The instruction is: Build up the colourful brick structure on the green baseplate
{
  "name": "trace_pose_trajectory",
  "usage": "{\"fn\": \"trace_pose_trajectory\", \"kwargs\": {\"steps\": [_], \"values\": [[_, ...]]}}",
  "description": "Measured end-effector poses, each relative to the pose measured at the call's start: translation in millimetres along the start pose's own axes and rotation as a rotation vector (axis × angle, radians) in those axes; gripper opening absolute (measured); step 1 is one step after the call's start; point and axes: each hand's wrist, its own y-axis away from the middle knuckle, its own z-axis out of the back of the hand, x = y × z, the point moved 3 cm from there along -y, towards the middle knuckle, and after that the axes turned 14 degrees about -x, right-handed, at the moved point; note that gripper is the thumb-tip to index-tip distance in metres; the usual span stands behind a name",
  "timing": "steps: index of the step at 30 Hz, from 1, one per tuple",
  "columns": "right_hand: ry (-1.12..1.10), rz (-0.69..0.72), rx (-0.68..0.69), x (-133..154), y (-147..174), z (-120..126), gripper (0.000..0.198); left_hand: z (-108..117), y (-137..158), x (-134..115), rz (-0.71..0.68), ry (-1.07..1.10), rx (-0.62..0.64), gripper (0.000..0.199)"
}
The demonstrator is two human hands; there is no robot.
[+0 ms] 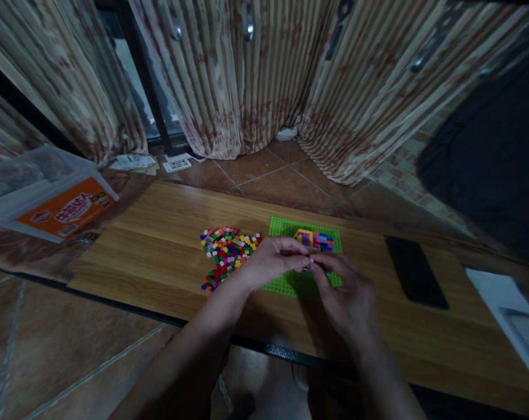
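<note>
My left hand (pixel 275 261) and my right hand (pixel 349 294) meet over a green studded baseplate (pixel 286 287), thumbs and fingers pinched together. Between the fingertips shows a small pinkish toy brick (pixel 311 261), partly covered by them. Just beyond the fingers, a block of yellow, purple, red and blue bricks (pixel 319 239) is built up on the baseplate; my hands hide its near side. To the left of the baseplate lies a loose pile of small multicoloured bricks (pixel 229 251), its right edge partly behind my left hand.
The wooden table (pixel 146 233) carries a black phone-like slab (pixel 415 271) on the right. White papers (pixel 504 303) lie at the right end. A clear plastic bin (pixel 63 198) with an orange label stands left of the table. Curtains (pixel 268 76) hang behind.
</note>
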Motion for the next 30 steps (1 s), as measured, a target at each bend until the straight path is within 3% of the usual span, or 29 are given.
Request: {"fn": "trace_pose_trajectory", "kwargs": {"steps": [5, 11, 20, 30], "values": [[0.081, -0.070, -0.099, -19.4, -9.4, 22.9, 0.018, 7.6, -4.3, -0.2, -0.038, -0.121, -0.093, 0.013], [0.074, -0.210, -0.075, -46.6, -10.7, 39.8, 0.024, 13.7, -8.0, -4.0, -0.062, -0.220, -0.209, 0.006], [-0.038, -0.373, 0.071, -59.8, -2.4, 28.8, 0.025, 15.3, -10.1, -0.4, -0.126, -0.320, -0.219, 0.008], [-0.129, -0.424, 0.010, -64.0, -0.6, 16.6, 0.021, 16.9, -9.6, 0.4, -0.161, -0.399, -0.208, 0.010]]}}
